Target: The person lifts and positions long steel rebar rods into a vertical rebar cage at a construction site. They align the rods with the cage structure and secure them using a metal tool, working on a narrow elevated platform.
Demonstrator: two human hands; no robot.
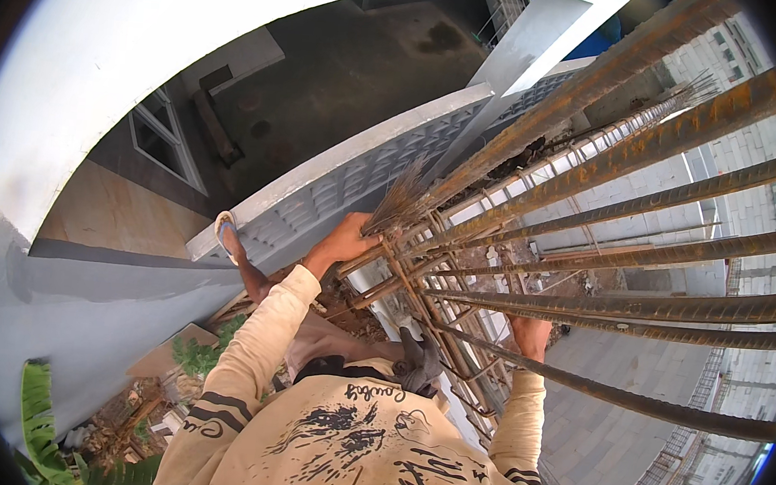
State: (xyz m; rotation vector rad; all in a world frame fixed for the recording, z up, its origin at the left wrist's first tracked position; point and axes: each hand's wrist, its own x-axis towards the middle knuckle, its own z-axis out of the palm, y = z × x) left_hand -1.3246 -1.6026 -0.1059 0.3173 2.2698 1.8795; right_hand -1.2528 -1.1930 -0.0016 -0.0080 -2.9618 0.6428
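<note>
My left hand (349, 239) is closed around a bundle of thin tie wires (398, 198), their loose ends fanning upward beside the rebar. It rests against the upper left side of a rusty rebar cage (435, 287) with square stirrups. Several thick ribbed rebars (628, 207) rise out of this cage and spread toward the right. My right hand (529, 334) is on the cage's far right side, just under the lower bars. Those bars cover its fingers, so its grip is hidden.
One sandalled foot (229, 237) is on the end of a grey parapet with patterned blocks (319, 187). A white curved wall (74, 63) bounds the left. Far below lie a paved surface (623, 389), rubble and banana leaves (41, 425). Grey block walls stand at right.
</note>
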